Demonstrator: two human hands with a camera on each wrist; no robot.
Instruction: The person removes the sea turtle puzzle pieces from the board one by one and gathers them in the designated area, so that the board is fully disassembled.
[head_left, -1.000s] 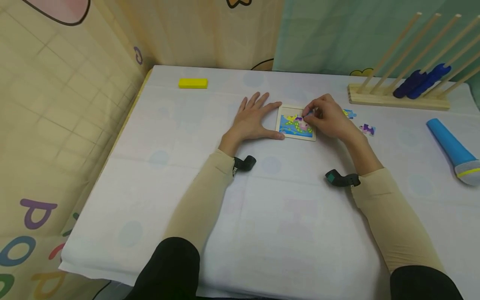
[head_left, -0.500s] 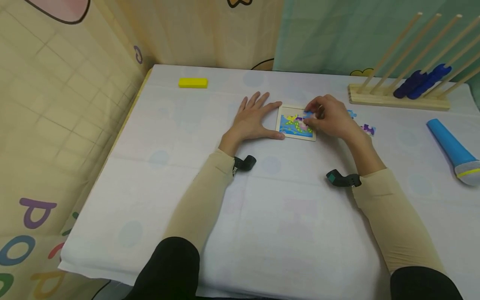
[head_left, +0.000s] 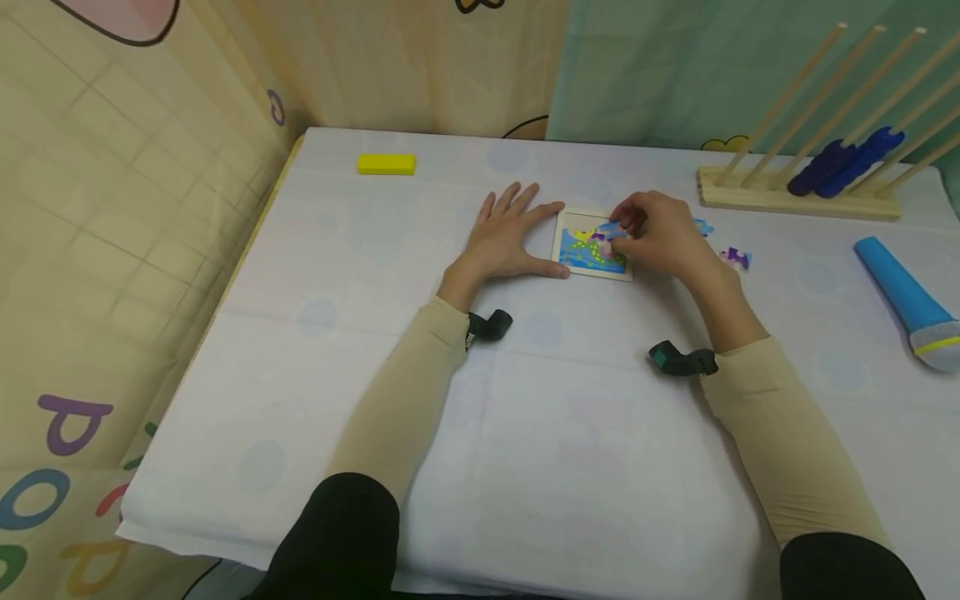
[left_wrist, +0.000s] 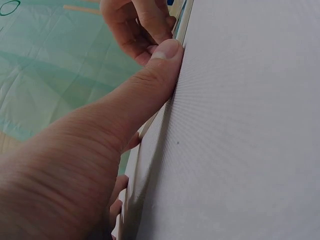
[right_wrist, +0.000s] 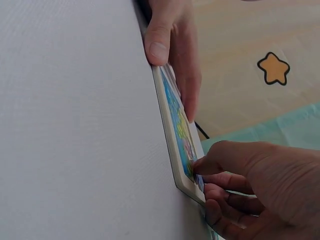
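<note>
A small jigsaw puzzle (head_left: 588, 251) in a pale wooden frame lies on the table, its picture blue at the bottom with yellow and pink shapes. My left hand (head_left: 504, 240) is spread out at its left side, with the thumb and index fingertip touching the frame's corners. Over the upper right of the puzzle, my right hand (head_left: 660, 233) pinches a blue puzzle piece (head_left: 613, 228) between thumb and fingers; those fingers partly cover it. Just right of that hand lie a blue loose piece (head_left: 703, 227), partly hidden, and a purple loose piece (head_left: 736, 259).
A yellow block (head_left: 386, 164) lies at the back left of the white-covered table (head_left: 525, 433). At the back right stands a wooden peg rack (head_left: 798, 200) with dark blue and purple pieces on it. A blue toy microphone (head_left: 900, 283) lies at the right.
My right hand has shifted slightly right, and the blue piece in its fingers shows more clearly over the frame's upper right. The left hand stays in place.
</note>
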